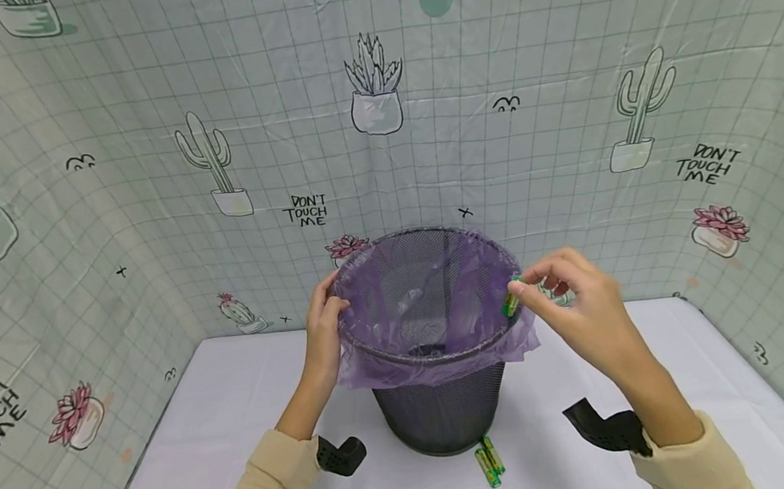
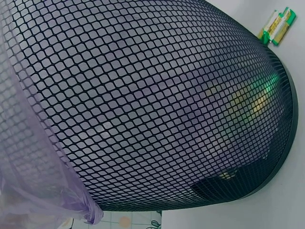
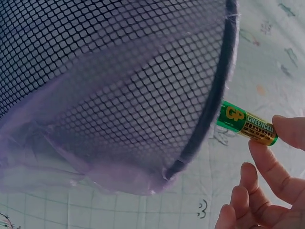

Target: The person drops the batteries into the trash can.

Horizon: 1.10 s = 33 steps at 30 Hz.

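Observation:
A black mesh wastebasket [image 1: 444, 416] stands in the middle of the table, lined with a purple plastic bag [image 1: 435, 369] folded over its rim. My left hand [image 1: 322, 317] holds the basket's left rim, thumb at the top edge. At the right rim, my right hand [image 1: 580, 300] pinches a green and gold battery [image 3: 245, 125] between thumb and index finger. The battery's far end overlaps the rim in the right wrist view. In the left wrist view, blurred green and yellow shapes [image 2: 252, 102] show through the mesh near the basket's bottom.
Two more green batteries [image 1: 488, 467] lie side by side on the white tabletop [image 1: 224, 425], close to the basket's front base. Behind and at both sides hangs a grid-patterned cloth [image 1: 440, 158] printed with cacti. Black straps [image 1: 343, 454] hang at both wrists.

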### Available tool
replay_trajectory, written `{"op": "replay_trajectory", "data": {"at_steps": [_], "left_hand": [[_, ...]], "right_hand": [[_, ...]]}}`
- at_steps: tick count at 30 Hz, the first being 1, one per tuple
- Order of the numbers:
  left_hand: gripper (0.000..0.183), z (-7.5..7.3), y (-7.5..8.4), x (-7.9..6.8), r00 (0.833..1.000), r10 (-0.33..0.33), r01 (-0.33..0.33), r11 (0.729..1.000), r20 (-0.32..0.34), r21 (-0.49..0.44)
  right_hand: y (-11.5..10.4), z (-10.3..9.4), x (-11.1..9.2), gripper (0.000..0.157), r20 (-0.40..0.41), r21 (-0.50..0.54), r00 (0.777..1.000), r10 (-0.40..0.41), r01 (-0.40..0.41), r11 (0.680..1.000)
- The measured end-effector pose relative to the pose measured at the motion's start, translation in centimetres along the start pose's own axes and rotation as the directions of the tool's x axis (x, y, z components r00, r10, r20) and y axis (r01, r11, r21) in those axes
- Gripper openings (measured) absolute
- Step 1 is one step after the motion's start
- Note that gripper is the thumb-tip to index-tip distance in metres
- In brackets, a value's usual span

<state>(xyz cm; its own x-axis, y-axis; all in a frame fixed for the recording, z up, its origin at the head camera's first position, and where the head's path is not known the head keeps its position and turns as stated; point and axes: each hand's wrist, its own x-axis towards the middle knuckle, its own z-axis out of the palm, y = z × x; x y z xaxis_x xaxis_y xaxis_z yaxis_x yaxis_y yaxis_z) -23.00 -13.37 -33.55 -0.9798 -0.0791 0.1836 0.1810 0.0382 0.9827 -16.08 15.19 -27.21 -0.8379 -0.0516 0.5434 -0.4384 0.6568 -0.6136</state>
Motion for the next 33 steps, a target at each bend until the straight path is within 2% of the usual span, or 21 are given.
{"op": "replay_trajectory", "data": {"at_steps": [4, 15, 22, 27, 33], "left_hand": [[0.056, 0.0, -0.1, 0.0, 1.000, 0.005, -0.005, 1.000, 0.000, -0.003], [0.055, 0.0, -0.3, 0.0, 1.000, -0.004, 0.004, 1.000, 0.006, 0.006], [0.054, 0.0, -0.1, 0.0, 1.000, 0.006, -0.006, 1.000, 0.007, 0.010], [0.054, 0.0, -0.1, 0.0, 1.000, 0.012, -0.012, 1.000, 0.010, 0.010], [0.054, 0.0, -0.1, 0.0, 1.000, 0.014, -0.014, 1.000, 0.013, -0.002]], "right_hand": [[0.3, 0.7, 0.1, 0.014, 0.015, 0.005, 1.000, -0.022, 0.022, 1.000], [1.4, 1.0, -0.7, 0.015, 0.094, -0.029, 0.995, 0.035, -0.032, 0.999], [2.0, 0.5, -1.5, 0.017, 0.058, -0.045, 0.998, 0.033, -0.031, 0.999], [3.2, 0.9, -3.1, 0.019, 0.049, -0.050, 0.995, 0.091, -0.089, 0.995], [4.9, 2.7, -5.7, 0.019, 0.106, -0.036, 0.974, 0.201, -0.198, 0.980]]}}
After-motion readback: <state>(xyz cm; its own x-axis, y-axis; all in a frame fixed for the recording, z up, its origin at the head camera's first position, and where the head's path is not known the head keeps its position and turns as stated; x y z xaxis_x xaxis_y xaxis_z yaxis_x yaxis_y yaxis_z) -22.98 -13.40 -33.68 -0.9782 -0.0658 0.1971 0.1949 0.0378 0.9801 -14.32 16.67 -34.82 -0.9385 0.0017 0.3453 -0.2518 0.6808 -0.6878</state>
